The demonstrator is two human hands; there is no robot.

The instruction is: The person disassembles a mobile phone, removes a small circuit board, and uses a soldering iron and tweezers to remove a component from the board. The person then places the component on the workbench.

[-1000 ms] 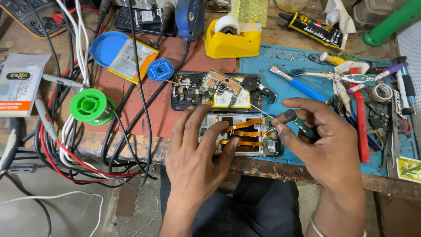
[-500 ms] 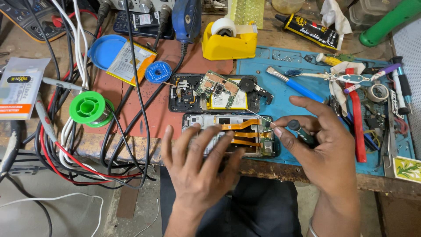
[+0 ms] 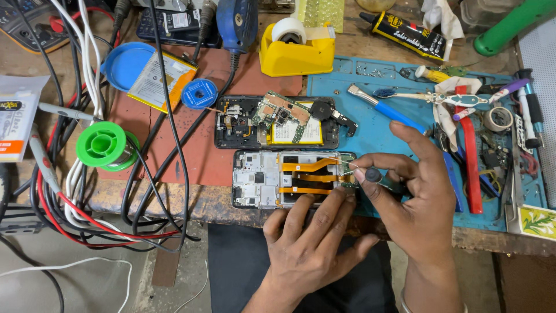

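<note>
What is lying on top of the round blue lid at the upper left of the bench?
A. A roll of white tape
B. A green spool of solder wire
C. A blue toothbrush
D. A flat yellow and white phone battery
D: a flat yellow and white phone battery lies tilted across the blue lid, while the green spool sits lower on the bench, apart from it.
</note>
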